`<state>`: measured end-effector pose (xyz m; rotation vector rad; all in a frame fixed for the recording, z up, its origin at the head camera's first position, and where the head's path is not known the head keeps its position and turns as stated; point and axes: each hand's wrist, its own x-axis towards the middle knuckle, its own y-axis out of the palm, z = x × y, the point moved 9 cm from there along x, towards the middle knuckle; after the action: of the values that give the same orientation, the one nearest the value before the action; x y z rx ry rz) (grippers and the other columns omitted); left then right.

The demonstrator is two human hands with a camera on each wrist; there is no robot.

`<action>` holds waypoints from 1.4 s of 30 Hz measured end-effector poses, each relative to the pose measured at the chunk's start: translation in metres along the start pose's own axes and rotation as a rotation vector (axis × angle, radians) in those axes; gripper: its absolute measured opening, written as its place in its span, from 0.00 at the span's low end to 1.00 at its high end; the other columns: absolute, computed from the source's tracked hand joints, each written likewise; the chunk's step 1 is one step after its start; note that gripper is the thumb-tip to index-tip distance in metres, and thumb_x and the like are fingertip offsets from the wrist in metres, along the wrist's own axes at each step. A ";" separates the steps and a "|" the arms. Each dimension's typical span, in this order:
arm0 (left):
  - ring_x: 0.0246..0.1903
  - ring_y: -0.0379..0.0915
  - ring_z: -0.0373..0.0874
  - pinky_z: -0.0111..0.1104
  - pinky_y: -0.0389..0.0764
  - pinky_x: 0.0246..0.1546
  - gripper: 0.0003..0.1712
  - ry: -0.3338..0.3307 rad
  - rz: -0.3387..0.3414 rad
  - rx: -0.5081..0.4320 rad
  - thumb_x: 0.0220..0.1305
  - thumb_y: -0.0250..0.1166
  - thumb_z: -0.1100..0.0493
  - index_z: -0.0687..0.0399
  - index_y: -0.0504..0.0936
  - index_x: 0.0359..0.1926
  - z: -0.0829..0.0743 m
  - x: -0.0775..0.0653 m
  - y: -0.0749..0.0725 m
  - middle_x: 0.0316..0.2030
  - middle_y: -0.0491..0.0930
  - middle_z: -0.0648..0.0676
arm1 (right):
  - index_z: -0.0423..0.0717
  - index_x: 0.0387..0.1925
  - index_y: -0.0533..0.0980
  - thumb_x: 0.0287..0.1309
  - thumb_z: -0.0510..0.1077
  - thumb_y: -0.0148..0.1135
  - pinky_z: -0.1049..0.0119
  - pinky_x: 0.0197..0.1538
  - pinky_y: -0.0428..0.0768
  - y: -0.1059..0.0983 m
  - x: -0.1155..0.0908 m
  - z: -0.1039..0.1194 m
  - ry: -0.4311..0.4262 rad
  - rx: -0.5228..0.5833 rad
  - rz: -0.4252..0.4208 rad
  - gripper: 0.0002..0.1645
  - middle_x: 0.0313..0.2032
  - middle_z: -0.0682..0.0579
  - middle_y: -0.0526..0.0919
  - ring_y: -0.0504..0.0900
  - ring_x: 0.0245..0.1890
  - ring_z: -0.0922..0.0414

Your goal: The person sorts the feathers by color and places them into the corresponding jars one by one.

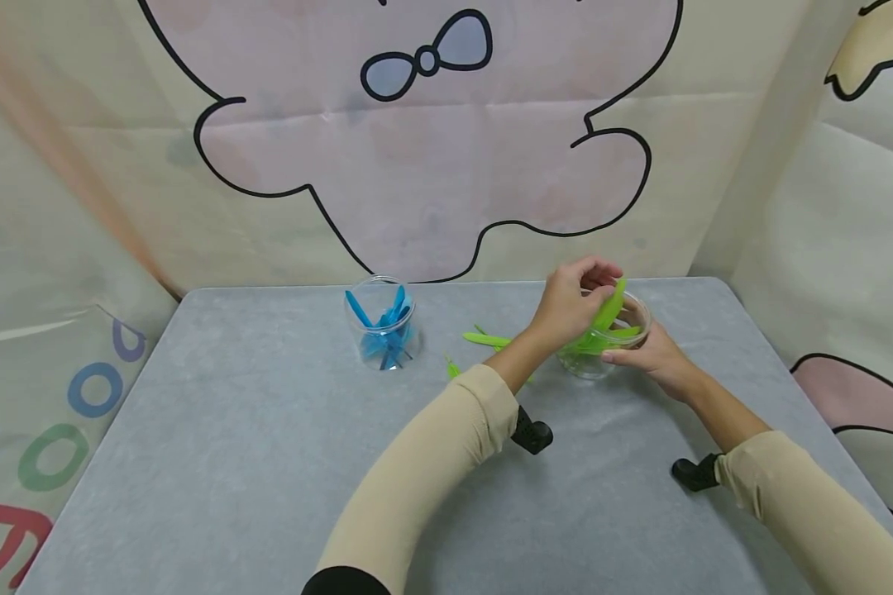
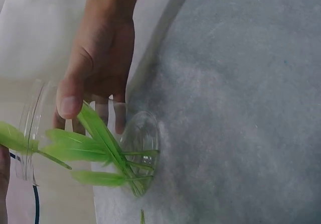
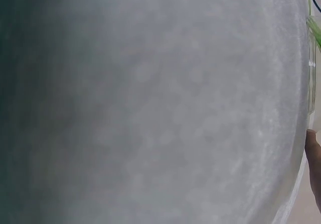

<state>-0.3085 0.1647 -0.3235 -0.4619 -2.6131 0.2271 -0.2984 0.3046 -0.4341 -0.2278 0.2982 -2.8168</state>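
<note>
My left hand (image 1: 569, 307) pinches a green feather (image 1: 612, 306) at the mouth of a clear jar (image 1: 582, 369). In the left wrist view that feather (image 2: 17, 139) enters over the jar's rim, its bare quill pointing inward. My right hand (image 1: 656, 364) grips the jar from the right, thumb on the near side. Several green feathers (image 2: 80, 149) stand inside, their quills at the bottom. The right wrist view catches mostly tabletop, with part of the right hand (image 3: 314, 158) and the jar's edge at the right border.
Loose green feathers (image 1: 485, 339) lie on the grey tabletop (image 1: 268, 446) left of the jar, partly behind the left forearm. Farther left stands a second clear jar (image 1: 367, 343) with several blue feathers (image 1: 396, 318). A printed cloth (image 1: 536, 182) hangs behind the table.
</note>
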 end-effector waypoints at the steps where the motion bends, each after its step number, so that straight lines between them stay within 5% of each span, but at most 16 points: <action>1: 0.36 0.76 0.32 0.18 0.77 0.40 0.08 -0.002 0.009 0.005 0.67 0.63 0.70 0.62 0.83 0.46 0.001 -0.001 0.001 0.38 0.84 0.54 | 0.53 0.76 0.52 0.55 0.24 0.66 0.77 0.53 0.76 0.000 0.000 0.000 -0.002 -0.001 -0.001 0.54 0.65 0.55 0.65 0.74 0.57 0.64; 12: 0.34 0.75 0.32 0.18 0.76 0.38 0.09 -0.018 0.068 0.035 0.69 0.62 0.69 0.64 0.82 0.47 0.009 -0.006 0.003 0.38 0.83 0.54 | 0.51 0.77 0.51 0.54 0.28 0.69 0.76 0.50 0.76 -0.003 -0.001 -0.003 0.048 -0.101 -0.008 0.56 0.69 0.42 0.61 0.73 0.57 0.67; 25: 0.37 0.77 0.32 0.16 0.75 0.40 0.10 0.056 0.157 0.134 0.67 0.62 0.71 0.62 0.82 0.48 0.005 -0.009 -0.001 0.41 0.84 0.59 | 0.43 0.76 0.48 0.56 0.31 0.69 0.78 0.52 0.75 -0.002 0.000 -0.002 0.056 -0.125 0.011 0.54 0.70 0.33 0.58 0.71 0.58 0.70; 42: 0.38 0.78 0.32 0.20 0.76 0.43 0.13 0.052 0.220 0.123 0.66 0.66 0.68 0.61 0.80 0.51 0.007 -0.022 -0.016 0.41 0.84 0.56 | 0.42 0.74 0.52 0.55 0.27 0.68 0.77 0.53 0.76 0.001 -0.001 0.001 0.041 -0.068 0.013 0.51 0.70 0.32 0.58 0.69 0.62 0.66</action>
<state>-0.2984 0.1410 -0.3352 -0.7022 -2.4790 0.4392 -0.2975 0.3041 -0.4335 -0.1824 0.4033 -2.8037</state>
